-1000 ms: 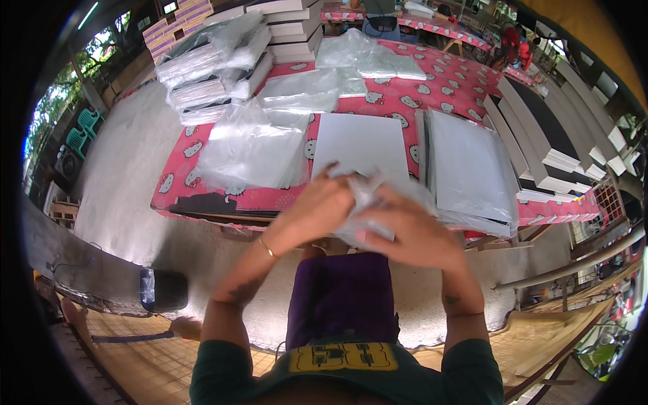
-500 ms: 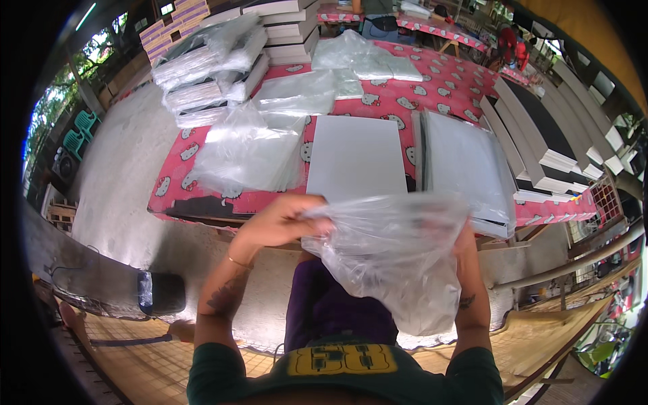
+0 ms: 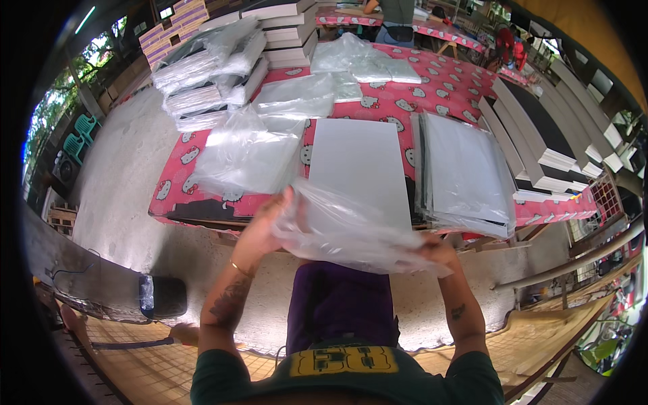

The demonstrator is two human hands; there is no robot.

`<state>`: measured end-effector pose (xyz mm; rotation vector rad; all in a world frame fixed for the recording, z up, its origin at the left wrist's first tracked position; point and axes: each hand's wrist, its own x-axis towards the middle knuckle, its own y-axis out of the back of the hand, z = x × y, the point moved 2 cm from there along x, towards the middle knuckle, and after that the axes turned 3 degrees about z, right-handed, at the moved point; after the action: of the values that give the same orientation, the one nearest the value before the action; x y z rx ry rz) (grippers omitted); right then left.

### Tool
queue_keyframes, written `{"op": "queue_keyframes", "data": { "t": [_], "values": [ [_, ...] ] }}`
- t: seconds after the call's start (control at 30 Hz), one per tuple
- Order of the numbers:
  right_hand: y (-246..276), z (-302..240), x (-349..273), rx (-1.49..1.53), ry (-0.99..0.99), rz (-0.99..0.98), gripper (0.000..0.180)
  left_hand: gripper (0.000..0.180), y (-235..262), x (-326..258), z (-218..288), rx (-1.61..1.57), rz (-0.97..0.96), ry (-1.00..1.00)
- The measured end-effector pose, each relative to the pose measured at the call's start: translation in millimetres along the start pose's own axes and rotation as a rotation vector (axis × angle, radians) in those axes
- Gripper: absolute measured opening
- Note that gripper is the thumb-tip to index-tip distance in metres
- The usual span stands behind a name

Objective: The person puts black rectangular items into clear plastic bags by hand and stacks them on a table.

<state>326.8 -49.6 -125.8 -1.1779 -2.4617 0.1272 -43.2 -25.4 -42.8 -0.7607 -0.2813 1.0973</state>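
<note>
A clear plastic bag point(image 3: 351, 233) stretches between my two hands at the table's near edge, its middle smeared by motion. My left hand point(image 3: 268, 221) grips its left end, some fingers showing through the film. At the lower right corner, my right hand point(image 3: 439, 251) is closed on the bag's edge. Just beyond lies a white sheet-topped stack point(image 3: 356, 158) on the pink table, its near end partly covered by the film. To its left rests a pile of empty-looking clear bags point(image 3: 251, 158). On its right sits a white stack in clear plastic point(image 3: 466, 169).
Plastic-wrapped stacks point(image 3: 206, 74) rise at the far left, beside thick white blocks point(image 3: 287, 34). More thick blocks with black tops point(image 3: 540, 128) line the right side. Further clear bags point(image 3: 358, 57) lie toward the back of the patterned table point(image 3: 452, 91). People point(image 3: 398, 20) stand beyond.
The bag has gone from hanging bunched before me to being drawn out sideways and lower. My left hand moved slightly left, my right hand down and left. A person's body now shows more at the back.
</note>
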Motion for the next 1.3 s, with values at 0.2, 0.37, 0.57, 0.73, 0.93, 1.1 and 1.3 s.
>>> {"op": "queue_keyframes", "data": {
  "t": [0.2, 0.37, 0.57, 0.73, 0.93, 1.1, 1.3],
  "values": [
    [11.4, -0.4, -22.1, -0.114, -0.528, 0.039, 0.048, 0.035, -4.3, -8.9, -9.8, 0.332, -0.222, -0.202],
    [-3.9, 6.8, -36.2, 0.268, -0.256, 0.322, 0.043, 0.027, 21.3, -19.4, -23.1, 0.122, 0.177, -0.227],
    [-33.4, 21.3, -26.5, -0.676, -0.289, 0.792, 0.049, 0.033, 51.6, -10.0, -105.8, 0.72, 0.513, -0.416],
    [-30.6, 42.1, -15.1, -1.043, -0.106, 0.895, 0.049, 0.047, 39.5, 2.0, -106.8, 1.22, 0.623, -0.577],
    [-57.5, 2.2, -19.4, -0.813, -0.031, 0.972, 0.029, 0.044, 29.1, -36.1, -94.7, 0.768, 0.511, -0.533],
    [-56.8, -86.4, -28.3, -0.334, 0.064, 0.663, 0.032, 0.041, -29.1, -60.8, -20.3, 0.299, 0.199, -0.527],
    [-78.3, -184.2, 76.7, 0.258, 0.377, 0.552, 0.057, 0.031, -82.1, -22.6, 74.3, -0.415, -0.176, -0.6]
  ]
}}
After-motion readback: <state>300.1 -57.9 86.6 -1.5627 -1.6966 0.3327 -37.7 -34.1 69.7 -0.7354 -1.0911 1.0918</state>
